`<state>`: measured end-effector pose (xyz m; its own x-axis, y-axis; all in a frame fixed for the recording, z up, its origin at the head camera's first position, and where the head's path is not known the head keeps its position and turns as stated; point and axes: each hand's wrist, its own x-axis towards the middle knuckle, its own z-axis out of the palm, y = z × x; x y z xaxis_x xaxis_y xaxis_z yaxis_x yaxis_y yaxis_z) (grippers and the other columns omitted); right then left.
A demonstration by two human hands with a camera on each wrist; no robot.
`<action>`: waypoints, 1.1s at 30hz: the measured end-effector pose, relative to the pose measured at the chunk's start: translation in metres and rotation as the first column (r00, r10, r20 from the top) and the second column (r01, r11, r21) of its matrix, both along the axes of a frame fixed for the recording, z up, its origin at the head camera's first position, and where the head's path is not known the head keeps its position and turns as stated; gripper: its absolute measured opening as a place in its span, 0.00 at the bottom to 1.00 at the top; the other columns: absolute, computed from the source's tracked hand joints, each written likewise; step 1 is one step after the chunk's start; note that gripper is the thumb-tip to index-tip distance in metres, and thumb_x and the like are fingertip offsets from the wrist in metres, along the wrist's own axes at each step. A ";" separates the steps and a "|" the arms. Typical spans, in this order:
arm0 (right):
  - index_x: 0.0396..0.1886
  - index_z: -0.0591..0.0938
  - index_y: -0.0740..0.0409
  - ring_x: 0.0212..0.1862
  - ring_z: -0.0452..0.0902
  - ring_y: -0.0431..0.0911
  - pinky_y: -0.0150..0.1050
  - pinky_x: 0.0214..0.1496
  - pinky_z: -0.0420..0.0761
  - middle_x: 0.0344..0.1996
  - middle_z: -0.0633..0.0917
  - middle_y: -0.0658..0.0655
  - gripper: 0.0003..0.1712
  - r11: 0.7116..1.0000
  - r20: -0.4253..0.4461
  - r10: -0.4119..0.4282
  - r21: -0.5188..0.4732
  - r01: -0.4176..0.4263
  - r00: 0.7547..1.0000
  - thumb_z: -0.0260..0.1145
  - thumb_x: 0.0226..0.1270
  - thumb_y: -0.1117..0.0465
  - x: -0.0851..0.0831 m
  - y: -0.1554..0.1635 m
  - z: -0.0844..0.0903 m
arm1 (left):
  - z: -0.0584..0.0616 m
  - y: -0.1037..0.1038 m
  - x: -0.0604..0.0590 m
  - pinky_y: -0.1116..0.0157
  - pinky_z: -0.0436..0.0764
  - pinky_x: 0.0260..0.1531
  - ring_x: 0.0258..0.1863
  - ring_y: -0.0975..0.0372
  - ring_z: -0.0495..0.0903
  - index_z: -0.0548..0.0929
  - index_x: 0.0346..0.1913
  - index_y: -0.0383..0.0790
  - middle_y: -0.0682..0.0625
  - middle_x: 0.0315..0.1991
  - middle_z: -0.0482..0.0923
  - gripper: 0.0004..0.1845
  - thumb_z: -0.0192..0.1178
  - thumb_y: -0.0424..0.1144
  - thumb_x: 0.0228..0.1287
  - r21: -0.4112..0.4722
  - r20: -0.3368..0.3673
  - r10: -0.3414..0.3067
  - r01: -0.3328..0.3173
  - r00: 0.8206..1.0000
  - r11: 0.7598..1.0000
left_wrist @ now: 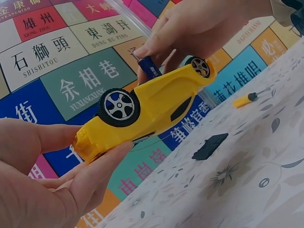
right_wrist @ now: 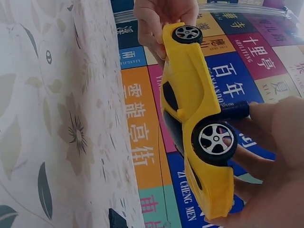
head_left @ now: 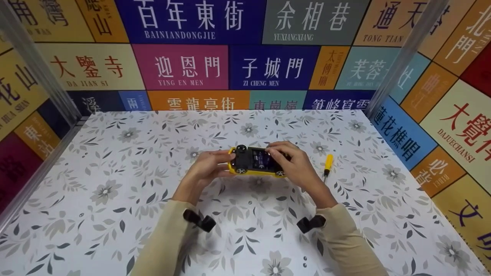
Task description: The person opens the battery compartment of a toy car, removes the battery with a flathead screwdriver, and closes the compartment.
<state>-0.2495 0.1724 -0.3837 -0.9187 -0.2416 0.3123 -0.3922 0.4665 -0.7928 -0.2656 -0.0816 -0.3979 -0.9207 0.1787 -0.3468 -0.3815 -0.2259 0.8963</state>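
Toy car is yellow, with silver-spoked black wheels.

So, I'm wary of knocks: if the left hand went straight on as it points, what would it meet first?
The yellow toy car in the grip of the left hand; beyond it, the right hand at the car's other end seems next, though depth is hard to judge.

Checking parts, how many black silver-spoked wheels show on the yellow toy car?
3: near-left wheel, near-right wheel, far-left wheel; the right hand may hide another.
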 end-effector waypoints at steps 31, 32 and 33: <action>0.41 0.90 0.60 0.41 0.88 0.52 0.63 0.74 0.69 0.35 0.91 0.57 0.13 0.974 -0.406 -0.042 0.187 0.128 0.913 0.72 0.62 0.56 0.002 -0.005 -0.009 | -0.004 0.000 -0.001 0.65 0.91 0.36 0.35 0.56 0.89 0.73 0.67 0.28 0.36 0.52 0.83 0.26 0.61 0.28 0.67 0.023 -0.001 -0.021 0.021 1.000 1.000; 0.41 0.90 0.61 0.40 0.88 0.52 0.63 0.72 0.70 0.35 0.91 0.57 0.13 0.967 -0.445 -0.033 0.210 0.141 0.895 0.73 0.61 0.57 0.002 -0.005 -0.009 | -0.004 0.000 -0.001 0.65 0.91 0.35 0.35 0.56 0.89 0.73 0.67 0.28 0.36 0.53 0.83 0.26 0.61 0.28 0.67 0.025 0.000 -0.018 0.018 1.000 1.000; 0.41 0.90 0.61 0.40 0.88 0.52 0.63 0.70 0.72 0.35 0.91 0.58 0.13 0.960 -0.480 -0.026 0.234 0.156 0.877 0.73 0.61 0.57 0.001 -0.005 -0.010 | -0.004 0.000 -0.001 0.65 0.91 0.35 0.35 0.56 0.89 0.73 0.66 0.28 0.36 0.53 0.83 0.25 0.62 0.28 0.67 0.024 0.001 -0.016 0.016 1.000 1.000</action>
